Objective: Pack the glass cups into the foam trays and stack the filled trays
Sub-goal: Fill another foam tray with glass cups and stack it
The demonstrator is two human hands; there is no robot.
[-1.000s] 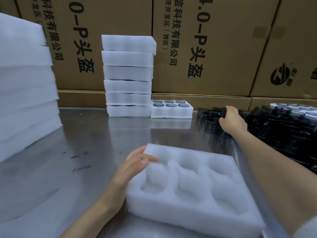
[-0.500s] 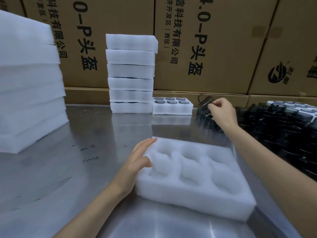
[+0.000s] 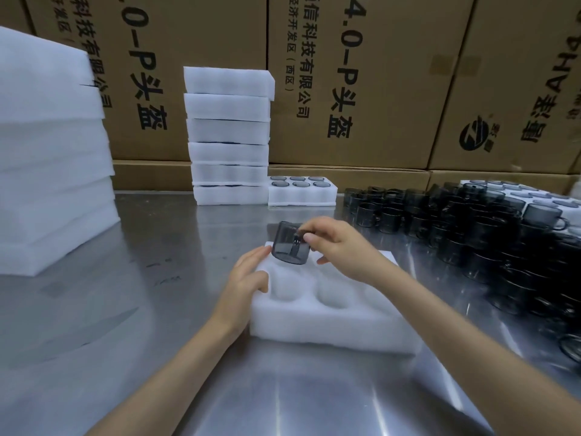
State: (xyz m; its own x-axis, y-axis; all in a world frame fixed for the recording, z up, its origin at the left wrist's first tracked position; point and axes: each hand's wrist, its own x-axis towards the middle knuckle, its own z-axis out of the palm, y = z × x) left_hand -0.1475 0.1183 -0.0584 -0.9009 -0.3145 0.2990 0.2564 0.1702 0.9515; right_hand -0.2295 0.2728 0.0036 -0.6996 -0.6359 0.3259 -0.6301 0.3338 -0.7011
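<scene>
A white foam tray (image 3: 330, 319) with empty round pockets lies on the steel table in front of me. My left hand (image 3: 245, 278) rests on the tray's left end, thumb on top and fingers along the far corner. My right hand (image 3: 339, 247) pinches a smoky grey glass cup (image 3: 287, 245) by its handle, tilted just above the tray's far-left pocket. A crowd of the same dark glass cups (image 3: 471, 228) stands to the right. A filled tray (image 3: 301, 191) sits at the back beside a stack of filled trays (image 3: 228, 136).
A tall pile of foam trays (image 3: 50, 146) stands at the left. Cardboard boxes (image 3: 361, 83) wall off the back. Another foam tray with cups (image 3: 534, 193) lies at the far right behind the loose cups. Bare steel table (image 3: 125, 278) shows at the left.
My right hand lifted a cup from the pile at the right and carried it left and toward me, over the tray. My left hand stayed on the tray's left end.
</scene>
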